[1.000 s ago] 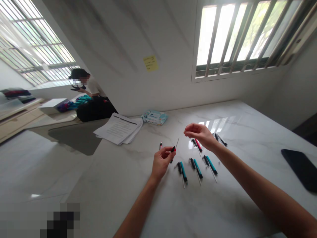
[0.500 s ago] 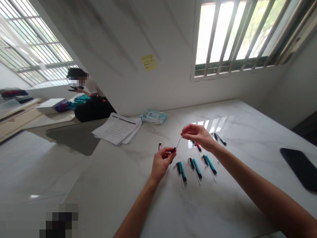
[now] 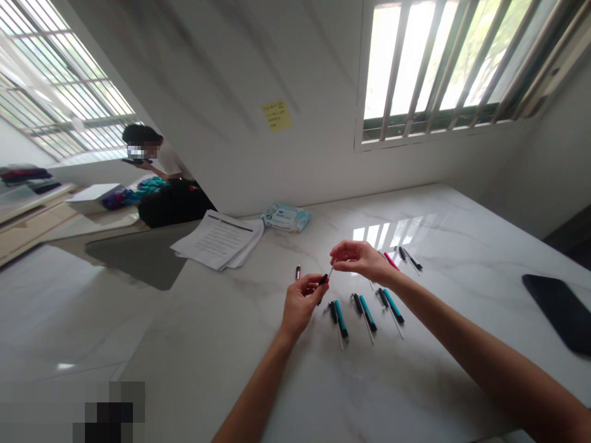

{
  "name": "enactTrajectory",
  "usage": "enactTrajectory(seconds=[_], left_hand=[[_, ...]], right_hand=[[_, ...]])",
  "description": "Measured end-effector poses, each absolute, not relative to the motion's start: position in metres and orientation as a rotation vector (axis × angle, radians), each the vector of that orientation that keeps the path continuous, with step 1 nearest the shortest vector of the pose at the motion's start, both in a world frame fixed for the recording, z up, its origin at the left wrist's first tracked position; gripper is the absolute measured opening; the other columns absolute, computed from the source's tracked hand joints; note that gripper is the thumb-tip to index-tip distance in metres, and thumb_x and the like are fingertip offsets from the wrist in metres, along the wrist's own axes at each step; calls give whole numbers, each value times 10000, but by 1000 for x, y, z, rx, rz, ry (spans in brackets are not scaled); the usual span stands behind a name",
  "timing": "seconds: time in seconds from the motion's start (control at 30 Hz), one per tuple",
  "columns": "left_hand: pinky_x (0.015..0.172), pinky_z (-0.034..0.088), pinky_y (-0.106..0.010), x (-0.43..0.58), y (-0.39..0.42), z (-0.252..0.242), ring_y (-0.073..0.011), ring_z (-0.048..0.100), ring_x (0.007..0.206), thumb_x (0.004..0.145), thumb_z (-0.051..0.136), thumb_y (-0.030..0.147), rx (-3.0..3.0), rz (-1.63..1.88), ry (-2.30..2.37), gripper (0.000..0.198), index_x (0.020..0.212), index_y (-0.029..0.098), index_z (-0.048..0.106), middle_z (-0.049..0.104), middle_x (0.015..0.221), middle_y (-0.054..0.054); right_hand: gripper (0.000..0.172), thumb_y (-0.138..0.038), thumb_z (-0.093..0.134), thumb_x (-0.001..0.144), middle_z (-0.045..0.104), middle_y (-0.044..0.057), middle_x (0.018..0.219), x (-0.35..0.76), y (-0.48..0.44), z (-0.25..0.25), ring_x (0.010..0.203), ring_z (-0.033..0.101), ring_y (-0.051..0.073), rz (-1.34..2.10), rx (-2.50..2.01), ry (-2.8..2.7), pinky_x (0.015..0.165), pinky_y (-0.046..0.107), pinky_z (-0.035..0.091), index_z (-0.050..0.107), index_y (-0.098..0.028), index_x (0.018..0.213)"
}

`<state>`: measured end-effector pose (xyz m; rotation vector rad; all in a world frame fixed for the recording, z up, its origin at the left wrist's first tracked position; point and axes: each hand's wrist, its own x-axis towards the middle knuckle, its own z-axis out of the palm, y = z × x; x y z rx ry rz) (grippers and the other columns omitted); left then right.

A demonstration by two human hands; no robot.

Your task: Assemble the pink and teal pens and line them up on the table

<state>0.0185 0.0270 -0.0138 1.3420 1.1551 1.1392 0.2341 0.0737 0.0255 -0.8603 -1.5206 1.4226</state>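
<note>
My left hand (image 3: pixel 299 304) is closed around a black and red pen barrel (image 3: pixel 324 280), its open end tilted up to the right. Just above it, my right hand (image 3: pixel 357 259) pinches the upper end of a thin pale pen refill (image 3: pixel 330 271), whose lower end is in or at the barrel's mouth. Below the hands lie dismantled teal pens: one set (image 3: pixel 340 319) nearest my left hand, another (image 3: pixel 367 312) in the middle and a third (image 3: pixel 392 306) to the right, each with a black part and a refill. Partly behind my right hand is a red pen barrel (image 3: pixel 391 261).
A black and red pen (image 3: pixel 298 272) lies beyond my left hand, and dark pen parts (image 3: pixel 410 258) lie farther right. Papers (image 3: pixel 221 240) and a wipes packet (image 3: pixel 286 218) rest by the wall. A black phone-like slab (image 3: pixel 556 311) is at right. Another person (image 3: pixel 170 166) sits far left.
My right hand has moved down and left toward my left hand, and the refill has slid deeper, with much less of it showing. My left hand has stayed in place.
</note>
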Motion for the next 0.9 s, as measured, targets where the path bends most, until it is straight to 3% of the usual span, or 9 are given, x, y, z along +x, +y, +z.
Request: enactTrajectory(seconds=[0.1, 0.23, 0.37, 0.57, 0.63, 0.73, 0.9], left_hand=[[686, 544, -268, 18, 27, -14, -162, 667, 713, 758, 852, 393, 1354, 1137, 1126, 303, 967, 174, 822, 771, 866, -66], [670, 540, -259, 18, 27, -14, -156, 663, 694, 775, 845, 395, 1403, 1115, 1121, 312, 987, 169, 818, 773, 852, -61], [659, 537, -251, 18, 27, -14, -147, 652, 687, 788, 834, 404, 1461, 1100, 1120, 300, 962, 161, 804, 751, 819, -47], [664, 546, -260, 17, 28, -16, -145, 643, 721, 804, 815, 392, 1458, 1137, 1149, 347, 1072, 182, 748, 733, 889, -43], [691, 541, -264, 16, 29, -16, -148, 647, 752, 819, 796, 379, 1481, 1160, 1180, 298, 1040, 188, 737, 731, 904, -45], [747, 527, -282, 14, 30, -15, -157, 654, 792, 847, 758, 355, 1540, 1182, 1254, 213, 988, 198, 727, 740, 920, -46], [824, 491, -311, 10, 29, -13, -163, 663, 829, 885, 702, 322, 1685, 1188, 1408, 134, 982, 235, 729, 757, 945, -22]], right_hand=[[379, -382, 861, 759, 762, 67, 983, 231, 71, 23, 861, 707, 170, 1409, -847, -1674, 801, 319, 576, 728, -173, 1046], [298, -376, 833, 788, 742, 76, 1090, 227, 67, 22, 969, 664, 197, 1301, -885, -1856, 776, 304, 549, 751, -190, 1005], [210, -334, 819, 803, 736, 77, 1096, 222, 64, 22, 1007, 671, 213, 1250, -859, -1877, 829, 329, 531, 770, -196, 954], [234, -348, 836, 810, 732, 95, 1230, 234, 68, 36, 1179, 668, 238, 1379, -662, -1511, 997, 394, 519, 729, -215, 970], [257, -364, 821, 832, 755, 83, 1179, 245, 71, 43, 1127, 693, 222, 1380, -649, -1446, 1002, 404, 528, 715, -230, 1023], [305, -422, 762, 884, 770, 67, 1039, 260, 75, 51, 949, 715, 196, 1278, -759, -1583, 882, 358, 562, 726, -232, 1120], [294, -417, 597, 998, 765, 64, 991, 267, 74, 56, 768, 649, 156, 848, -1059, -2023, 700, 285, 495, 793, -236, 1124]])
